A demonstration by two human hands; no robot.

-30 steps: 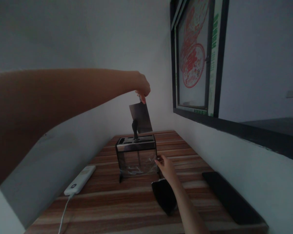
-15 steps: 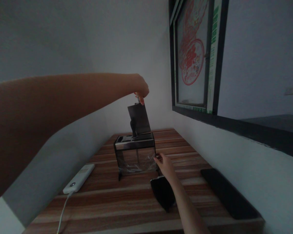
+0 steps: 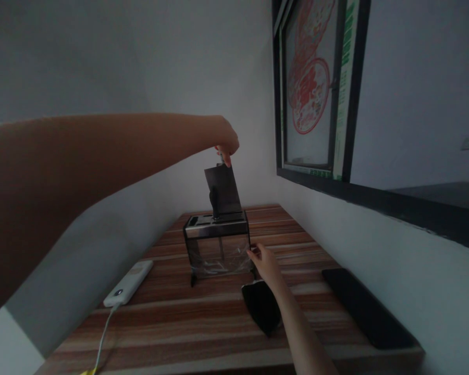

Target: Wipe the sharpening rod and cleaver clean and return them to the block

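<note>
My left hand point(image 3: 227, 141) reaches across from the left, closed around the handle of a cleaver point(image 3: 227, 190). Its broad dark blade points down at the top of a clear-sided knife block point(image 3: 219, 255) with a dark frame; the lower edge of the blade meets the slotted top. Beside the blade, a black knife handle point(image 3: 213, 203) sticks up from the block. My right hand point(image 3: 264, 260) is at the block's right side, thumb and fingers pinched on its edge. Most of the cleaver's handle is hidden by my left hand.
On the wood-grain table point(image 3: 219, 323) lies a black cloth-like item point(image 3: 261, 307) in front of the block. A white power strip point(image 3: 128, 284) with a cable is at left, a flat black object point(image 3: 369, 307) at right. Walls and a dark-framed window point(image 3: 310, 94) enclose the table.
Both hands hold nearly the same places, and the cleaver has barely moved. The camera view has shifted slightly, bringing a yellow bit on the cable into sight at the bottom left.
</note>
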